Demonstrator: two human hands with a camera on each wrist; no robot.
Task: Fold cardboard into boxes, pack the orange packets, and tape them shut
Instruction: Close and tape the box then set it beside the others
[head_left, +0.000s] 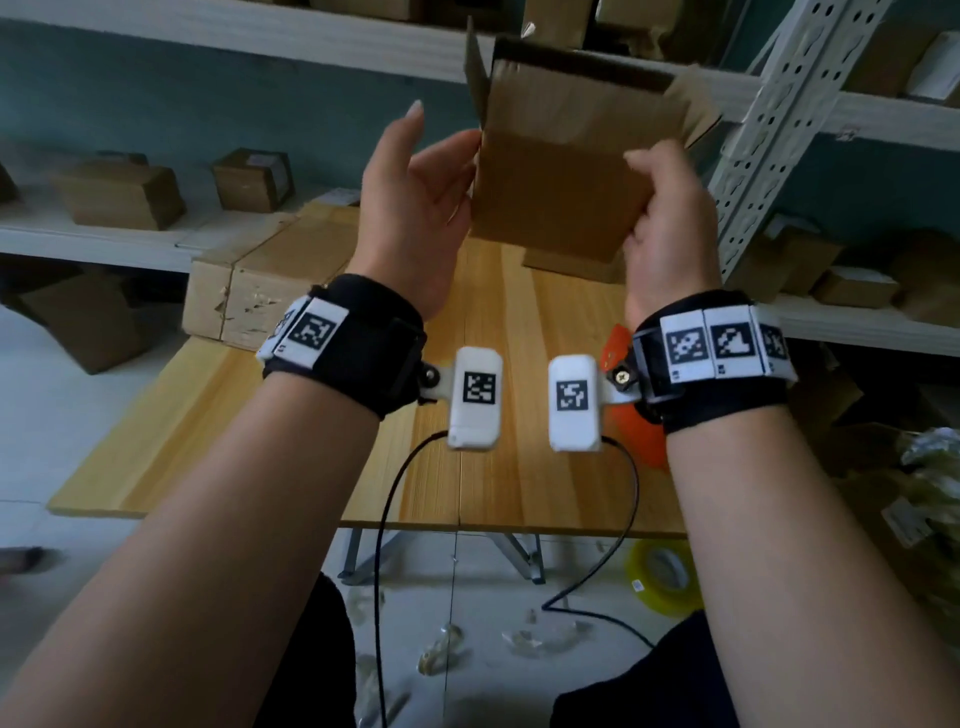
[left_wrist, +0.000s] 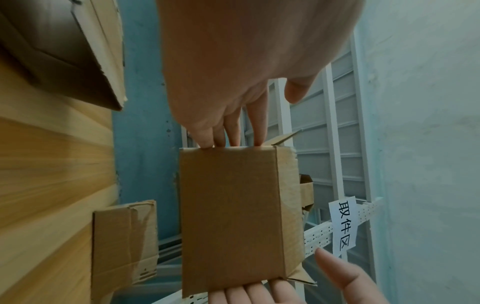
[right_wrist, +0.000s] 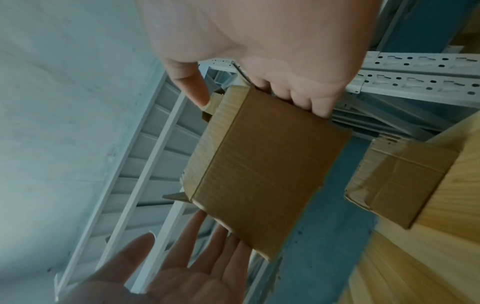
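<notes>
Head view: the cardboard box is held above the bench, partly formed, flaps loose. The left hand is spread, fingers flat against its edge; the right hand grips the opposite edge. Judged remaining: packing, taping.

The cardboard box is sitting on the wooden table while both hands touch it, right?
Not quite. The cardboard box is held up in the air above the wooden table, between the left hand and the right hand. The head view shows this.
</notes>
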